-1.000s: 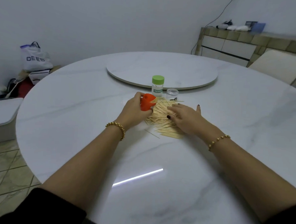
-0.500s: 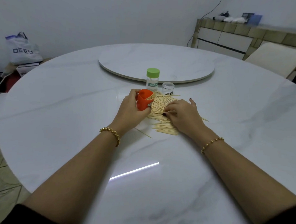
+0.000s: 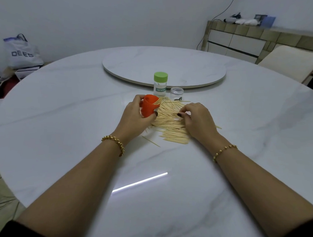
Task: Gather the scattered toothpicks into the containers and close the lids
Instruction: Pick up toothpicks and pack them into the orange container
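On the marble table (image 3: 63, 115), left hand (image 3: 132, 119) still grips the orange container (image 3: 148, 107). Right hand (image 3: 198, 121), earlier flat, now pinches toothpicks (image 3: 169, 122).

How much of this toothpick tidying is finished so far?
Barely started. The green-lidded toothpick jar is closed. The left hand grips a tilted orange container with a few toothpicks in its mouth, while the right hand pinches more from the pile. Most of the pile lies on the marble table, and the orange container has no lid on.
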Demonstrator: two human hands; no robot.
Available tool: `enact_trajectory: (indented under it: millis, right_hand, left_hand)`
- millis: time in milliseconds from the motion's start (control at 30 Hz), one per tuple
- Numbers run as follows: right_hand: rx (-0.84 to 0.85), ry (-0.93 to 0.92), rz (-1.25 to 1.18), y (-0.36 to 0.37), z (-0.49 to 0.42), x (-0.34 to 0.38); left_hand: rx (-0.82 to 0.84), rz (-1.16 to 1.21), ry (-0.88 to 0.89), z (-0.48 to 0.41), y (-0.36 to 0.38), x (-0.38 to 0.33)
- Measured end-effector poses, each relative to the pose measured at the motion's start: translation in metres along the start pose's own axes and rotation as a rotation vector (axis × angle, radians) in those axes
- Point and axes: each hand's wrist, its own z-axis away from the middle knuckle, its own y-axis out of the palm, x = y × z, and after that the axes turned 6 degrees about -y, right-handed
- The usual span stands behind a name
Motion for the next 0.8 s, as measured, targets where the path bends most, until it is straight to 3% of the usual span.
enact_trajectory:
  millis: [367,800]
  right_hand:
    - [-0.164,0.097,-0.125,-0.008,-0.001,0.002]
    - [-0.242,-0.183,-0.046,-0.008,-0.002,0.016]
  left_hand:
    - [0.001,-0.020,0.018,-0.002,-0.001,0.002]
    - [0.034,-0.093,0.097,0.003,0.001,-0.007]
